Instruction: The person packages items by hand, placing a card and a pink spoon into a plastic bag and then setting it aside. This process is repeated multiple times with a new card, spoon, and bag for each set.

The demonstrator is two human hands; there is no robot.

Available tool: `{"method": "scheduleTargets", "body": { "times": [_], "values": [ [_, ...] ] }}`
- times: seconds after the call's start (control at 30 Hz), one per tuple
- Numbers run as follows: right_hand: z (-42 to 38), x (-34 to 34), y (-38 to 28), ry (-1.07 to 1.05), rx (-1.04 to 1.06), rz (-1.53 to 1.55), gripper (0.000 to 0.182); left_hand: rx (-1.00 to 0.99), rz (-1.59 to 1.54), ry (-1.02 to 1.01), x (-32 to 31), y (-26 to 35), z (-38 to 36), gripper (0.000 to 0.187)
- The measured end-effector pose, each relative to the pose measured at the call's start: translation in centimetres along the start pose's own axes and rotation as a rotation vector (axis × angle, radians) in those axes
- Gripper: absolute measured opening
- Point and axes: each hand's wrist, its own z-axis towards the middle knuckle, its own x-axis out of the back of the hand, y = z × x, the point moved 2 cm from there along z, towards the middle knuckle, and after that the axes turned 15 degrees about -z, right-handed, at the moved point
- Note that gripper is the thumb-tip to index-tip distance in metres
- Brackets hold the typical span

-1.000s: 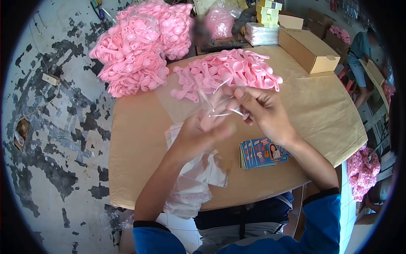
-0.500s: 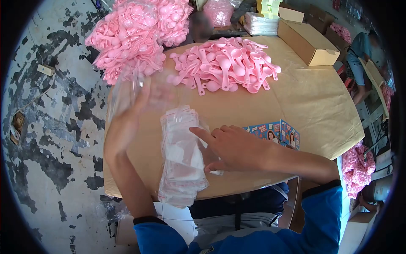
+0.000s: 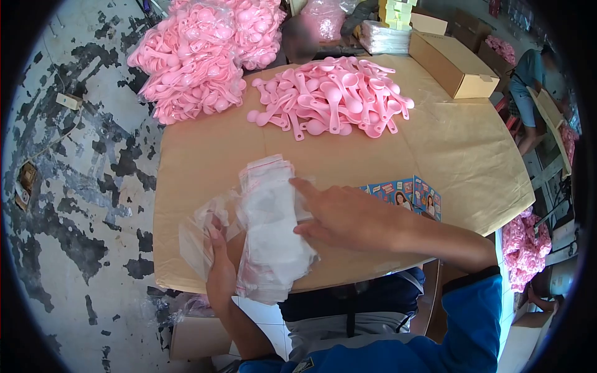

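A stack of clear plastic bags (image 3: 267, 230) lies near the table's front edge. My left hand (image 3: 222, 258) is at the left of the stack, its fingers closed on a loose clear plastic bag (image 3: 198, 239). My right hand (image 3: 336, 211) rests at the stack's right side, index finger and thumb apart and touching its edge. Beyond the hands is a heap of loose pink scoops (image 3: 329, 96). Blue printed cards (image 3: 398, 191) lie just behind my right forearm and are partly hidden by it.
Large bags of pink scoops (image 3: 199, 56) stand at the table's back left. A cardboard box (image 3: 454, 65) sits at the back right, near wrapped clear packs (image 3: 384, 37). Another person (image 3: 528, 87) is at the far right. The brown-covered table (image 3: 466, 149) has a curved right edge.
My left hand has come down and back from the upper left to beside the stack, with the plastic bag. My right hand has shifted slightly to the right.
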Motion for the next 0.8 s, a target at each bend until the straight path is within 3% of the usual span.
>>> {"method": "scheduleTargets", "body": {
  "times": [0.07,0.17,0.27,0.4,0.47,0.57,0.8],
  "values": [
    [-0.1,-0.1,0.2,0.068,-0.02,-0.124,0.06,0.003,-0.053,-0.086,-0.4,0.2,-0.7,0.068],
    [-0.5,0.1,-0.5,-0.093,-0.065,-0.078,0.06,-0.036,0.021,-0.186,-0.1,0.1,-0.9,0.07],
    [-0.6,-1.0,-1.2,-0.108,0.035,-0.056,0.061,-0.014,-0.113,-0.313,-0.9,0.0,-0.4,0.071],
    [0.2,-0.9,-0.4,-0.062,0.005,-0.057,0.057,0.026,-0.035,-0.472,-0.8,0.3,0.5,0.066],
    [1.0,-0.4,1.3,0.076,-0.016,-0.127,0.054,-0.015,-0.037,-0.459,-0.7,0.3,1.2,0.067],
    [2.3,-0.5,2.7,0.111,-0.05,-0.259,0.05,-0.012,0.061,-0.398,-1.2,1.2,1.7,0.065],
    [4.4,0.6,3.2,0.048,-0.08,-0.083,0.042,0.072,-0.005,-0.298,-1.0,1.5,2.1,0.063]
  ]
}}
